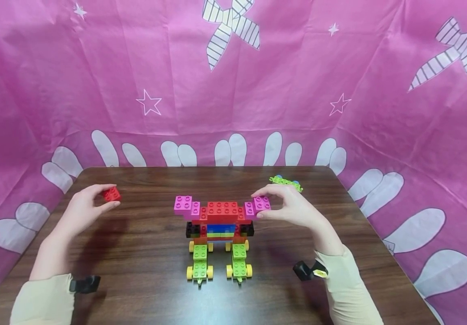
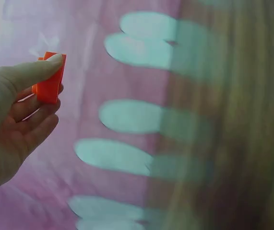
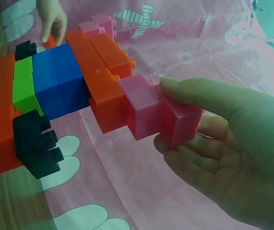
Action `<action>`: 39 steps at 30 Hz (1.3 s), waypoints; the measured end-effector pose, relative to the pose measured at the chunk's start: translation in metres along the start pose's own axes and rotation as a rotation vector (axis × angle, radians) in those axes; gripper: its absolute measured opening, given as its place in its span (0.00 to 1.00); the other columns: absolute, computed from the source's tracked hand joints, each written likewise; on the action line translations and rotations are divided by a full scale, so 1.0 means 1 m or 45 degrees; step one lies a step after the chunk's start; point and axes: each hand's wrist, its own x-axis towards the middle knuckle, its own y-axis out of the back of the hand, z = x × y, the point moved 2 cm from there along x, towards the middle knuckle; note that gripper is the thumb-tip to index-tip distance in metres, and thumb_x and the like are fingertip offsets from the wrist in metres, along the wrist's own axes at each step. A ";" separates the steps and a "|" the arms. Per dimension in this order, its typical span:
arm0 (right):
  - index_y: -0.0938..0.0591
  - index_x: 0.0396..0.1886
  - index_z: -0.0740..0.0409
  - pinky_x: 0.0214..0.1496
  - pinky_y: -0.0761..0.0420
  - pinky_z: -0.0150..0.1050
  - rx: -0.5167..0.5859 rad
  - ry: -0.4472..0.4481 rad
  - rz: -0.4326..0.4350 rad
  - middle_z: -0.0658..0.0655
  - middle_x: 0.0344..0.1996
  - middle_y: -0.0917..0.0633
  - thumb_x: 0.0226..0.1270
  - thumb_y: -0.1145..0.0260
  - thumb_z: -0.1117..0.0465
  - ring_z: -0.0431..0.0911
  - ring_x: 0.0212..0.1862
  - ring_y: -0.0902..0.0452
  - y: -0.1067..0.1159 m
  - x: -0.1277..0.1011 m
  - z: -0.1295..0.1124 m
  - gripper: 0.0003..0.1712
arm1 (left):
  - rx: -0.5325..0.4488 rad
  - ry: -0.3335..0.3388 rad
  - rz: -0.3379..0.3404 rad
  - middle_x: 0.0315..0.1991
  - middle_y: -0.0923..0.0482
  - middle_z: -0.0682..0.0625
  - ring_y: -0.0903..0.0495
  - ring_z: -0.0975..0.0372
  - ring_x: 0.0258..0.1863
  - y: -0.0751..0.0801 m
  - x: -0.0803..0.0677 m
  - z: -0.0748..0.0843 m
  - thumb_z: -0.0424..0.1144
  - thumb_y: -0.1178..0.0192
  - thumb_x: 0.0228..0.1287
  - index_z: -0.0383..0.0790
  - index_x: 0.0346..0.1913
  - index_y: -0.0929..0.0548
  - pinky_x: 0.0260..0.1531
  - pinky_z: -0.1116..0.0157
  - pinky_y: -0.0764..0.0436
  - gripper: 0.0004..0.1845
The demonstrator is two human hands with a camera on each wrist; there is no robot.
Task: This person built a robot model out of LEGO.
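Note:
A toy built of plastic building bricks stands mid-table, with a long red brick (image 1: 222,211) across its top, blue and black bricks below, and green wheeled bases (image 1: 239,267) with yellow wheels at the bottom. Pink bricks step outward on both sides, ending in a left pink brick (image 1: 182,204). My right hand (image 1: 290,205) pinches the outermost right pink brick (image 3: 181,117) between thumb and fingers; it touches the neighbouring pink one. Away to the left, my left hand (image 1: 82,208) holds a small red brick (image 2: 49,81) above the table, apart from the toy.
Behind my right hand, a light green wheeled base (image 1: 286,182) with blue wheels lies near the table's back edge. The brown table (image 1: 148,266) is bordered by a pink cloth (image 1: 282,108) with white patterns at the back and sides.

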 end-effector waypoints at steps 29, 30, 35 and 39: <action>0.17 0.52 0.52 0.44 0.16 0.34 -0.054 0.052 0.028 0.49 0.47 0.14 0.50 0.21 0.57 0.41 0.48 0.23 0.001 0.003 -0.005 0.27 | -0.207 -0.365 0.280 0.43 0.19 0.45 0.20 0.55 0.42 0.005 0.034 0.174 0.29 0.23 0.44 0.36 0.51 0.16 0.42 0.62 0.22 0.26; 0.17 0.52 0.52 0.45 0.17 0.35 -0.062 0.064 0.034 0.48 0.48 0.14 0.51 0.21 0.57 0.41 0.49 0.23 0.001 0.004 -0.007 0.27 | -0.219 -0.368 0.269 0.44 0.19 0.45 0.20 0.55 0.43 0.004 0.034 0.178 0.29 0.23 0.44 0.36 0.52 0.16 0.43 0.60 0.21 0.26; 0.18 0.53 0.56 0.49 0.17 0.38 -0.043 0.132 0.040 0.51 0.49 0.14 0.53 0.23 0.60 0.44 0.50 0.21 0.000 0.013 -0.018 0.26 | -0.281 -0.395 0.212 0.46 0.18 0.46 0.20 0.55 0.46 -0.004 0.036 0.195 0.30 0.23 0.46 0.37 0.54 0.17 0.46 0.53 0.17 0.28; 0.18 0.53 0.58 0.53 0.18 0.41 -0.041 0.206 0.056 0.54 0.50 0.14 0.54 0.23 0.62 0.45 0.51 0.19 0.000 0.020 -0.026 0.25 | -0.310 -0.446 0.189 0.47 0.17 0.45 0.20 0.55 0.49 -0.010 0.037 0.206 0.31 0.23 0.46 0.36 0.54 0.18 0.49 0.53 0.18 0.28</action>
